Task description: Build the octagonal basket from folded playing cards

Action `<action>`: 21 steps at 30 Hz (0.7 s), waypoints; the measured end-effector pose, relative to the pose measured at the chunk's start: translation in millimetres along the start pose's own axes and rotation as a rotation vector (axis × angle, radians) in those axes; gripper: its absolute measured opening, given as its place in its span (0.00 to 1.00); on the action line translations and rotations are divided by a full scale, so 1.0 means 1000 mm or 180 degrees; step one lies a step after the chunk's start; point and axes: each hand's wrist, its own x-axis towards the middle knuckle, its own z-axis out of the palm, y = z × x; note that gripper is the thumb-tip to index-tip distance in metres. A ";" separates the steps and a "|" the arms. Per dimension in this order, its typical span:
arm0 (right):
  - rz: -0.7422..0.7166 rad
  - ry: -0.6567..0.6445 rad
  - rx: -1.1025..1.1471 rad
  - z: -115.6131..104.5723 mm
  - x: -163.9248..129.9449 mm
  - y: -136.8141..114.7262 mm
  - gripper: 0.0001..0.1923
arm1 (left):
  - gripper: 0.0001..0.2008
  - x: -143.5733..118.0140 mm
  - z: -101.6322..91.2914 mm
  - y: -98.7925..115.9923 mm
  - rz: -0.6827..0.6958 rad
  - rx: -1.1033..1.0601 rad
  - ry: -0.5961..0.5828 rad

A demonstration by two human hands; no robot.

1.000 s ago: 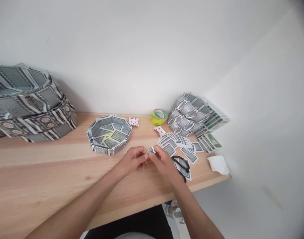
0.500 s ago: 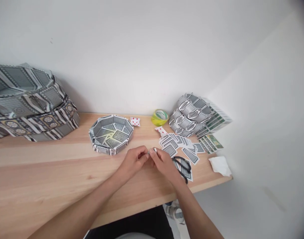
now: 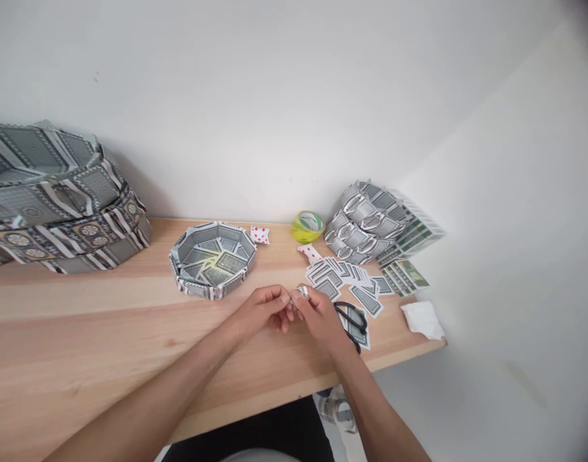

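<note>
Hands meet over the pale wooden surface (image 3: 106,333), pinching one small folded grey-and-white playing card (image 3: 301,292).
Your left hand (image 3: 260,308) and right hand (image 3: 317,314) grip its opposite ends; its long axis runs between them.

Soft, even daylight is filling the scene, washing the wall (image 3: 274,96) nearly white. Faint shadows are lying behind the stack (image 3: 58,192) at left. Edges are bending from wide-angle distortion, corners are darkening, and the hands are blurring slightly.
</note>
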 end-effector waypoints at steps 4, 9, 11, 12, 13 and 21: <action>-0.0115 -0.0037 -0.0026 0.002 0.000 0.002 0.18 | 0.23 0.000 0.003 0.001 0.0070 0.0379 0.0154; 0.0016 0.0116 0.0081 0.010 -0.002 0.010 0.19 | 0.20 -0.005 0.007 0.005 0.0535 0.1300 0.0397; 0.0071 0.0149 0.0208 0.013 -0.002 0.009 0.20 | 0.19 -0.007 0.009 0.006 0.0597 0.1364 0.0445; 0.0117 0.0181 0.0260 0.014 -0.002 0.008 0.21 | 0.19 -0.008 0.009 0.006 0.0623 0.1387 0.0468; 0.0191 0.0219 0.0308 0.015 -0.002 0.006 0.21 | 0.18 -0.008 0.010 0.005 0.0649 0.1409 0.0490; 0.0439 0.0428 0.0275 0.020 0.002 -0.002 0.22 | 0.18 -0.009 0.012 0.004 0.0731 0.1421 0.0620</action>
